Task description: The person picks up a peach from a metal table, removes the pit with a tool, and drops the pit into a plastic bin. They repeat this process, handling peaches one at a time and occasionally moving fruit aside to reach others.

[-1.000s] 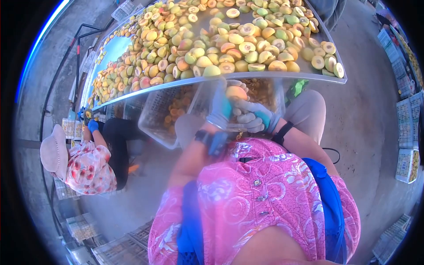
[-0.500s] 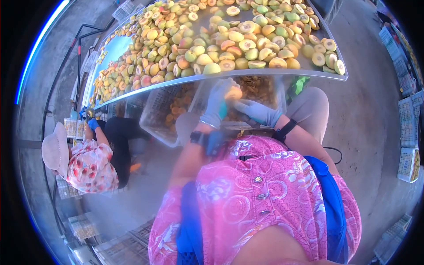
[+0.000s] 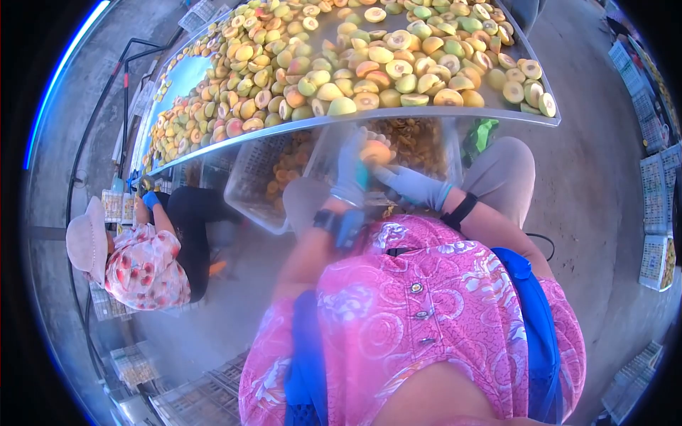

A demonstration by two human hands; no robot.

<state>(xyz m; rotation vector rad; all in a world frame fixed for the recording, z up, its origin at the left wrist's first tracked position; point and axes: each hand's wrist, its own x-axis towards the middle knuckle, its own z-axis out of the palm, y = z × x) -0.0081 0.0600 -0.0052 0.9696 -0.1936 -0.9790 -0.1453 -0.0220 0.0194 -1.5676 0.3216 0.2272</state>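
Note:
In my gloved left hand (image 3: 349, 167), closed around it, is an orange-yellow peach (image 3: 375, 153) above the crates. My gloved right hand (image 3: 415, 187) is just below and to the right, its curled fingers close to the fruit. Whatever those fingers hold, if anything, is hidden. Below both hands stands a pale crate (image 3: 452, 153) with brownish-orange fruit pieces (image 3: 412, 142) in it. The tray (image 3: 497, 116) in front of me carries many halved peaches (image 3: 366, 101), some with the cut face up.
Another crate (image 3: 245, 174) with orange fruit stands left of my knees. At the left a person (image 3: 145, 263) in a hat sits working with a blue-gloved hand (image 3: 150, 199). Stacked crates (image 3: 655, 192) line the right side. A green bag (image 3: 483, 135) hangs by my knee.
My left hand and the peach have shifted slightly downward, with the fruit turned a little. The right hand has moved slightly down. The fruit on the tray looks the same.

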